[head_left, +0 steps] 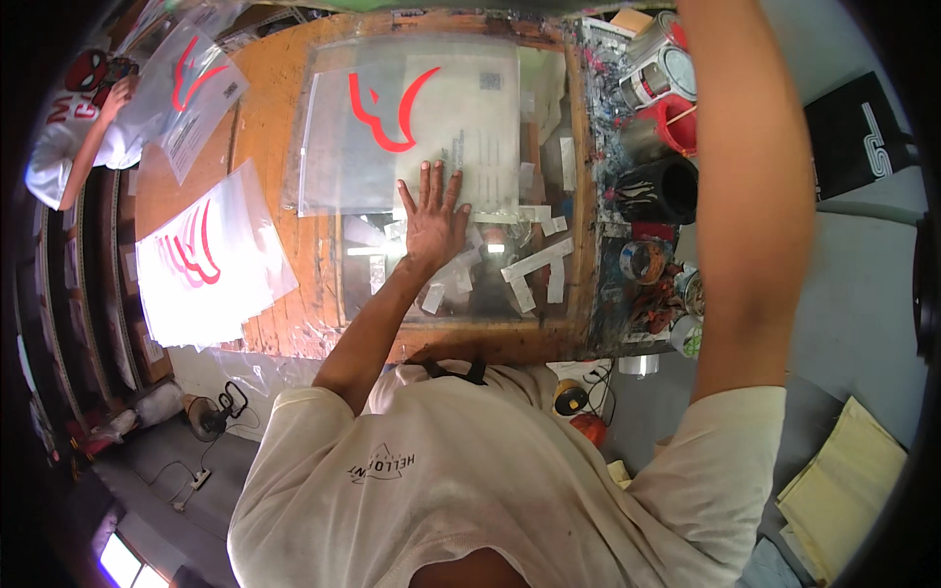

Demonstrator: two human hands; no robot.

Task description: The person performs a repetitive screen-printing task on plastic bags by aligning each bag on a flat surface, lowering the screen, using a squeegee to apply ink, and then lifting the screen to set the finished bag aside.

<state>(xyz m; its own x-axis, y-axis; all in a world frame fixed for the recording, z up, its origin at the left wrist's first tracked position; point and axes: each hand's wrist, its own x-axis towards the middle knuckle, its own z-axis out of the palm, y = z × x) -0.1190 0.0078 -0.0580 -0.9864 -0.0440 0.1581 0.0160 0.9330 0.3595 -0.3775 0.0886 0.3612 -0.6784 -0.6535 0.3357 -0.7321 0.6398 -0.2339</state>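
My left hand point(434, 218) lies open, fingers spread, on the lower part of a clear plastic sheet point(328, 162). Two curved red printed shapes point(404, 116) show on the sheet just beyond my fingertips, with a small dark square code at its upper right. Under the sheet is a glass panel point(470, 294) set in the wooden table, with several pale tape strips point(537, 257) around it. My right arm point(753, 206) reaches up past the top edge of the picture, so its hand is out of sight.
Left of the glass lies a fanned stack of red-printed sheets point(211, 265). At the far left a co-worker point(83, 147) has a hand by another printed sheet point(191, 98). Paint-stained cans point(662, 73) and a dark brush pot point(667, 191) line the table's right side.
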